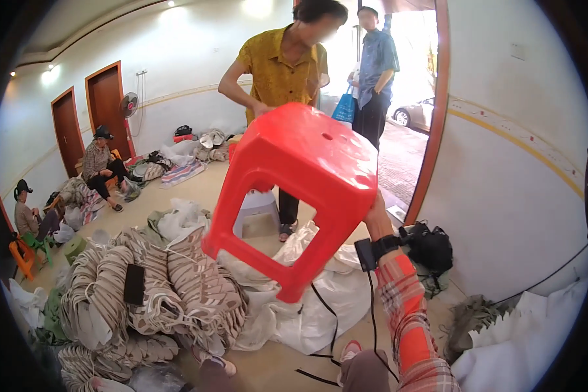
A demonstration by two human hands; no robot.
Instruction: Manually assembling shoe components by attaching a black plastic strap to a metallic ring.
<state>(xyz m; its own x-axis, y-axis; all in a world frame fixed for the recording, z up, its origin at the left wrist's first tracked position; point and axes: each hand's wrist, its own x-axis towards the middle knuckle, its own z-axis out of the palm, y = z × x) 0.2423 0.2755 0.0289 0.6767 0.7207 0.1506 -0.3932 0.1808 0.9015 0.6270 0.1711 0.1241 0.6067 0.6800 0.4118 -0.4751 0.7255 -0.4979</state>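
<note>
While fingers (376, 208) hold stool (307, 145), blue bag (344, 108) hides contents.

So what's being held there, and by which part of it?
A red stool, held by the right hand at its right side, just below the seat; the grip is mostly hidden.
</note>
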